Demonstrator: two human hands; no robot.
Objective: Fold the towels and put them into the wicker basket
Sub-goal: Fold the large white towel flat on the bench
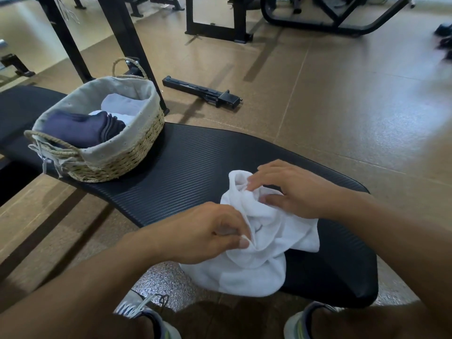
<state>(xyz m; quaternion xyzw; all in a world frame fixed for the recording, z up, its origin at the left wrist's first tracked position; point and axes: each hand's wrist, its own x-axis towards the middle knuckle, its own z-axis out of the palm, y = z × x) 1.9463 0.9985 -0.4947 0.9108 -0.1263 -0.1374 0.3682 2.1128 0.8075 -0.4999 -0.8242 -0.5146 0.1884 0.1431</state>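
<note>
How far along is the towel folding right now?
Done: a folded navy towel and a white one sit in the wicker basket. In hand: left hand and right hand pinch the crumpled white towel. Left: fold and basket it.

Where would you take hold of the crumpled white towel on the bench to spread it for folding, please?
Probably at two edges of the white towel, from above: it lies bunched on the bench, and the left hand and right hand already pinch it there.

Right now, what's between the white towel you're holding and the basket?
Nothing but bare black bench pad, seen in the head view. The white towel lies crumpled near you; the wicker basket sits further along.
</note>
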